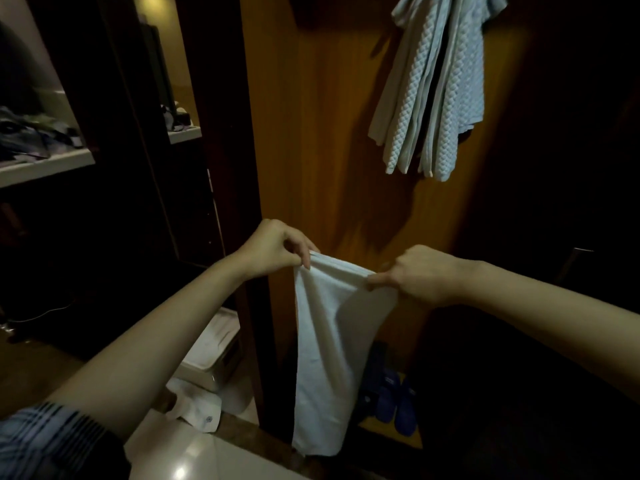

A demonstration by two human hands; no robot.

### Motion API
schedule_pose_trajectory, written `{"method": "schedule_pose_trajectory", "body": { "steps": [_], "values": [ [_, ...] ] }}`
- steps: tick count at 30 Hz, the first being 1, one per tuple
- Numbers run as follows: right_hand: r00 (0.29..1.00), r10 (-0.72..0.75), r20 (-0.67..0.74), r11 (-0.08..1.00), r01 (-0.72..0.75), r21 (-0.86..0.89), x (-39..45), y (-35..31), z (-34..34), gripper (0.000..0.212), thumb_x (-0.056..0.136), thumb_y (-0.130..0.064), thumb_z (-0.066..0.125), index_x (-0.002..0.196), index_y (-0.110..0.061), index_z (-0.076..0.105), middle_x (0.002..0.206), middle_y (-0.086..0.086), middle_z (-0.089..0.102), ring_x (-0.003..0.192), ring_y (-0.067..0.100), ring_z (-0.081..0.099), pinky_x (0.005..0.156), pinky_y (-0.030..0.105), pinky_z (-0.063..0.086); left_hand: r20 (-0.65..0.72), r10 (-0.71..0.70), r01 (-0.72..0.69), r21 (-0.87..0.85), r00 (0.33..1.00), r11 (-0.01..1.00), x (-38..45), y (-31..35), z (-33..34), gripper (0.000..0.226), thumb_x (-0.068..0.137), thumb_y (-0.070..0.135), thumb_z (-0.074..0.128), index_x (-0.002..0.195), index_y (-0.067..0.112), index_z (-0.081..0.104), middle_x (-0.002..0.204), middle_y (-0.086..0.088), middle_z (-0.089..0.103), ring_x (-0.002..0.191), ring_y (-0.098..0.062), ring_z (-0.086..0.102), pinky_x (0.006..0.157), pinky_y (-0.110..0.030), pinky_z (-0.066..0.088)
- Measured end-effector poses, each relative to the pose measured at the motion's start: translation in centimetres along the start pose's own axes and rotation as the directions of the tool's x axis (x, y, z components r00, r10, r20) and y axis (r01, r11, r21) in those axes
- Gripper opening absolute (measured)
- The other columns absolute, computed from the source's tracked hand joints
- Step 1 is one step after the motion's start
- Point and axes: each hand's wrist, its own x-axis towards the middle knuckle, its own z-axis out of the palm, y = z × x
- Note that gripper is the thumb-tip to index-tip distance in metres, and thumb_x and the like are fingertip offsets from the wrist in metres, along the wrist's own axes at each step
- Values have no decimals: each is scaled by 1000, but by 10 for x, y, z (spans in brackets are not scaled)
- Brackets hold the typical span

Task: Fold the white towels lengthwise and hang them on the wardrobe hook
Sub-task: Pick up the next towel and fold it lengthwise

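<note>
Item: plain white cotton towel (325,348), held at its top edge before the orange-brown wooden wardrobe panel (311,133).

Left hand (273,249) pinches one upper corner; right hand (420,273) grips the other end of the top edge, fingers curled on the cloth. The towel hangs in a long narrow drape between them, lower end near the floor. Pale blue quilted towels (433,88) already hang above right; the hook itself is hidden. Risk: layers look uneven, so the lengthwise fold may skew, or a loosened pinch may drop a corner.
</note>
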Motion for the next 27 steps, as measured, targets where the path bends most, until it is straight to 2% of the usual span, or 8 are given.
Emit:
{"method": "schedule_pose_trajectory", "body": {
  "steps": [3,8,10,12,16,19,22,27],
  "values": [
    [1000,8,-18,969,-4,245,4,3,-2,39,78,-23,64,113,-21,47,66,-9,46,63,19,51,55,29,33,147,14,-32,118,989,992,2,0,1,38,74,-9,62,68,27,75,99,15,67,94,11,58,81,-6,43],
    [993,-43,107,860,-18,510,3,3,-10,35,78,-11,63,108,-20,48,79,-14,50,70,14,55,63,33,51,260,26,-96,262,965,960,9,1,4,40,78,-5,60,95,28,75,107,13,69,88,16,54,71,-4,40],
    [998,-49,36,884,26,466,0,-1,-10,31,84,-7,59,112,-17,50,78,-15,48,66,8,48,60,27,41,226,22,-75,231,974,970,11,0,5,42,77,-7,58,97,26,74,108,9,70,89,13,56,71,-5,41],
    [979,-61,-196,944,120,308,-3,-5,-10,20,87,-7,58,106,-15,57,71,-11,50,58,9,44,56,23,32,190,28,-63,182,981,981,12,1,5,43,75,-9,56,98,23,74,108,6,70,91,11,57,75,-4,42],
    [840,-163,-518,971,230,66,-2,-13,-18,7,80,-13,68,85,-16,64,83,-1,58,74,15,50,58,22,30,161,82,-104,129,983,986,15,11,6,46,74,-13,52,105,15,72,112,2,69,96,7,57,79,-3,41],
    [833,-218,-508,946,309,101,5,-14,-25,10,85,-15,54,92,-14,61,96,2,60,92,16,53,78,21,39,171,109,-125,88,979,988,17,18,7,46,75,-15,50,110,9,69,115,-3,68,101,2,59,87,-8,44],
    [884,-179,-433,936,288,201,6,-18,-27,14,85,-8,59,98,-11,54,79,-2,56,69,12,50,62,11,30,202,133,-130,-29,970,991,15,25,6,50,76,-17,48,111,12,68,112,0,68,107,-1,60,94,-16,46],
    [882,121,-456,916,78,393,16,-22,-22,26,88,-10,59,113,-14,53,73,2,54,59,11,43,52,22,22,112,115,-82,-266,987,961,10,30,5,48,81,-16,55,117,17,60,108,2,65,102,-6,63,91,-20,47]
  ]
}}
